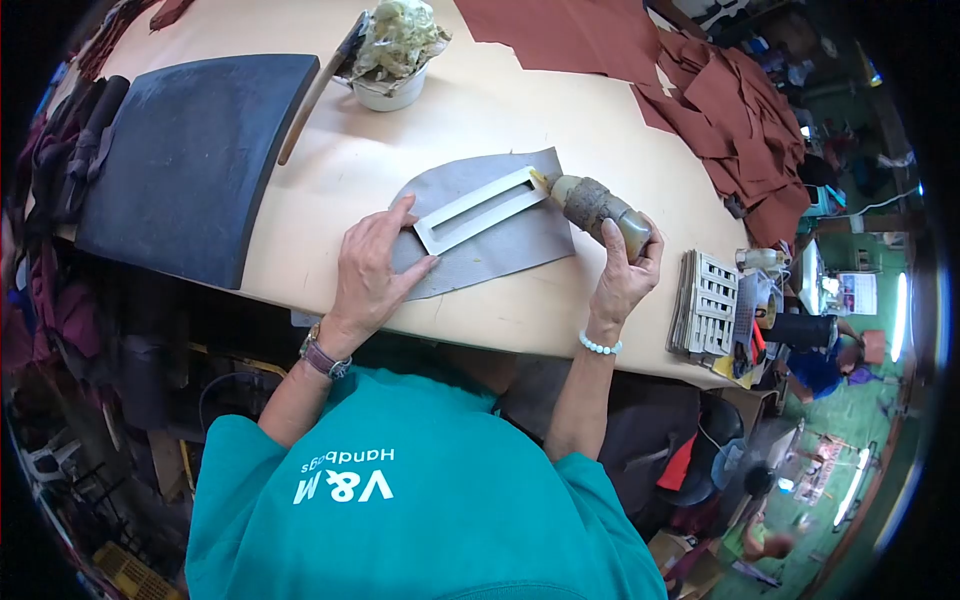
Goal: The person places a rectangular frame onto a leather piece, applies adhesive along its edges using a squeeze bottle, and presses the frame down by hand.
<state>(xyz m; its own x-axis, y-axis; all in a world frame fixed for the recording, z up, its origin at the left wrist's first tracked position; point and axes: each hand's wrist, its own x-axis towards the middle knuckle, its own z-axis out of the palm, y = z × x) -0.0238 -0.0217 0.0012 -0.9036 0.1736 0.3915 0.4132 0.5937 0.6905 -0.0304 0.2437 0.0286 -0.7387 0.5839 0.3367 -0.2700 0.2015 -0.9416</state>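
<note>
A white rectangular frame (pixel 478 217) with a long slot lies on a grey leather piece (pixel 530 240) near the table's front edge. My left hand (pixel 372 258) grips the frame's left end, thumb at the near corner and forefinger at the far corner. In my right hand (pixel 628 272) is a glue bottle (pixel 590 205), a dark band wrapped round its middle. The bottle is tilted, its yellow-smeared tip at the frame's right end. My right fingers wrap round its base, partly hidden behind it.
A dark board (pixel 200 160) lies at the left. Behind stands a white tub (pixel 390 92) topped with crumpled, glue-stained material, a wooden-handled tool (pixel 312 105) against it. Reddish-brown leather (pixel 570 35) covers the back right. Stacked slotted plates (pixel 707 305) stand at the right edge.
</note>
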